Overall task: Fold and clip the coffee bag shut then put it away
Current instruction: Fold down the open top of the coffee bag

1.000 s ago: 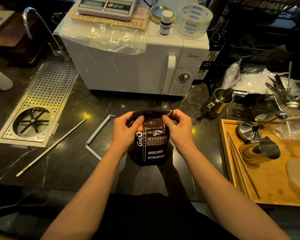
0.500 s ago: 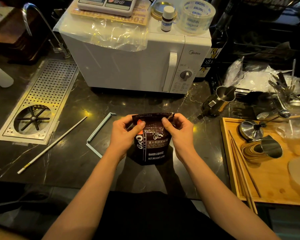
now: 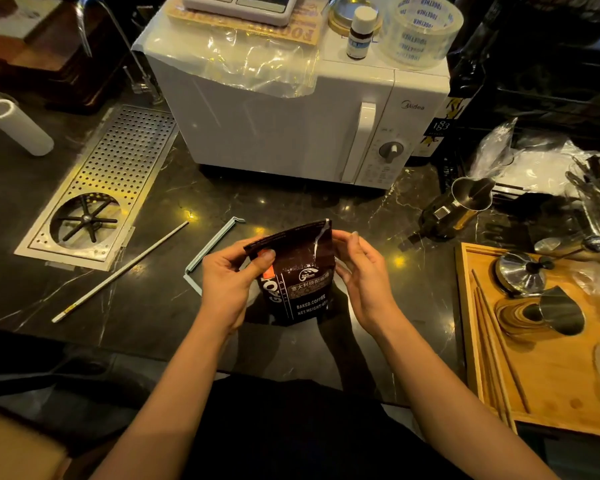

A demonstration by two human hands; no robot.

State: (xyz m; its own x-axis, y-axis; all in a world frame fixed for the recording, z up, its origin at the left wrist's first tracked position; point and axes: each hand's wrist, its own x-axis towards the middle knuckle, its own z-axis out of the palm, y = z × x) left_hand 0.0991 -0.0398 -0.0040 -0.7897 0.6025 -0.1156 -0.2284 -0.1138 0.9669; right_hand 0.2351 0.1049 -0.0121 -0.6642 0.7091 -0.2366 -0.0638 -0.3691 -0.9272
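A dark brown coffee bag [image 3: 300, 271] with white print stands on the black marble counter [image 3: 153, 306] right in front of me. Its flattened top edge stands up and slants, higher on the right. My left hand [image 3: 227, 275] pinches the bag's upper left corner, thumb on the front face. My right hand [image 3: 361, 271] is beside the bag's right edge with its fingers spread; I cannot tell whether it touches the bag. A pale blue bag clip [image 3: 208, 251], open in a V, lies on the counter just left of my left hand.
A white microwave [image 3: 291, 126] stands behind the bag. A perforated steel rinser tray [image 3: 118, 174] is at the left, with a thin white stick [image 3: 118, 271] lying near it. A steel pitcher [image 3: 465, 206] and a wooden tray [image 3: 551, 393] of tools are at the right.
Both hands were pinching the bag's folded-down top corners. Now the top stands up, and my right hand has let go and opened beside the bag.
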